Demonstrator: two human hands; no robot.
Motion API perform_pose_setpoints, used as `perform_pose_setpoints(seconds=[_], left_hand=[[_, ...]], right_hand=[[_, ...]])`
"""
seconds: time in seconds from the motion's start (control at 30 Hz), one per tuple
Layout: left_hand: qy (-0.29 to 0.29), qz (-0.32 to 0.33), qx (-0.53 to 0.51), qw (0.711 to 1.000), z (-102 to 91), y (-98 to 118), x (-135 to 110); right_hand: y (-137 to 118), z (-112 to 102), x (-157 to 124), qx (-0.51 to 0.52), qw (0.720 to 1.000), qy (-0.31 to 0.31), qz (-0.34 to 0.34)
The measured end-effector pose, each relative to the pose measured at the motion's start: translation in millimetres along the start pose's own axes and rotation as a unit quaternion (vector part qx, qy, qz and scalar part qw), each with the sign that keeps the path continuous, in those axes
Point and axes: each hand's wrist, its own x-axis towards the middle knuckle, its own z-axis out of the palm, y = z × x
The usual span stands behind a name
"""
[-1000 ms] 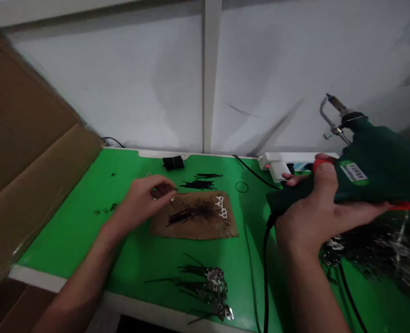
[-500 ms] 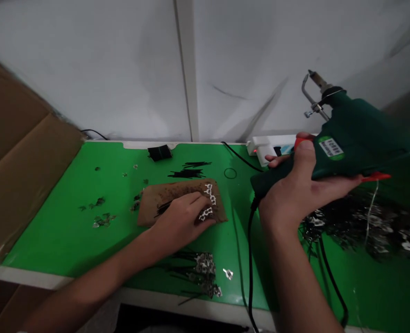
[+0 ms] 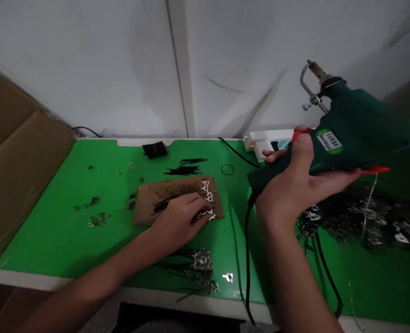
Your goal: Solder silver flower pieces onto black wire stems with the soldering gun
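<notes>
My right hand (image 3: pixel 295 180) is wrapped round the handle of a dark green soldering gun (image 3: pixel 361 125) with red triggers, its metal tip pointing up and away. Over a scorched brown board (image 3: pixel 144 203), my left hand (image 3: pixel 184 212) has thumb and fingers pinched on small metal terminals (image 3: pixel 207 214). More terminals (image 3: pixel 207 189) sit in a column near the board's right end. Several thin black wires (image 3: pixel 163 203) lie on the board, partly under my left hand. Below it, on the green mat, are wires with metal terminals at their ends (image 3: pixel 203 263).
Loose black wires (image 3: pixel 184 170) and a bundled stack (image 3: pixel 155 150) lie behind the board. Terminal clusters (image 3: pixel 99 219) are at left, beside a cardboard box (image 3: pixel 21 152). A power strip (image 3: pixel 260 141) stands against the wall. The gun's black cable (image 3: pixel 247 259) crosses the mat; a dark wire pile (image 3: pixel 357 217) lies at right.
The terminals in my left fingers have turned and dropped slightly toward the board's near edge. My right hand keeps the soldering gun raised. The whole view has shifted slightly.
</notes>
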Motion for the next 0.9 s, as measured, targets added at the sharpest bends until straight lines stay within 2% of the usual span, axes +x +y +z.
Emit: perform_pose_setpoints(seconds=[0.2, 0.4, 0.5, 0.6, 0.77, 0.83, 0.9], left_hand=[[0.016, -0.005, 0.024, 1.0, 6.7, 3.0, -0.1], [0.008, -0.016, 0.027, 0.999, -2.0, -0.2, -2.8], [-0.013, -0.02, 0.041, 0.999, -9.5, -3.9, -4.2], [-0.059, -0.018, 0.041, 0.997, -16.0, -5.0, -5.9], [-0.136, 0.042, 0.031, 0.989, -17.0, 3.2, -10.5], [-0.143, 0.057, 0.021, 0.988, -14.8, 8.2, -11.6], [-0.114, 0.054, 0.009, 0.992, -11.7, 12.2, -11.2]], right_hand=[[1.1, -0.4, 0.4, -0.016, 1.0, -0.003, -0.007], [-0.2, -0.1, -0.1, -0.003, 1.0, 0.002, -0.007], [-1.8, 0.5, -0.1, 0.006, 1.0, 0.004, 0.004], [-2.5, 0.8, -0.2, 0.008, 1.0, 0.003, -0.002], [-1.0, -1.8, -1.8, -0.019, 1.0, -0.014, 0.012], [-0.1, -3.0, -2.4, -0.034, 0.999, -0.021, 0.017], [0.0, -3.0, -2.6, -0.021, 1.0, -0.016, 0.015]])
